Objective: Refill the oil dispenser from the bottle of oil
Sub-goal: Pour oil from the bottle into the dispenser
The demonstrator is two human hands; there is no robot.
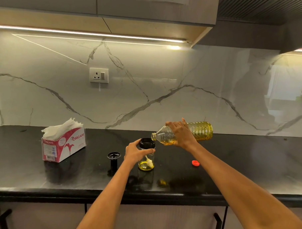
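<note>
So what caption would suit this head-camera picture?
Right hand tips the oil bottle over the dispenser jar, steadied by the left hand.

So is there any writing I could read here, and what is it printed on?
"ORIGAMI": on the long front side of the tissue box, in red letters.
"ORIGAMI" again, smaller, on the box's short end; the fine print under it is too small to read.
The oil bottle, red cap and wall socket show no readable text.

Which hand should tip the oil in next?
The right hand: it already holds the oil bottle tilted, mouth beside the dispenser jar's open top. The left hand is busy steadying that jar.
</note>
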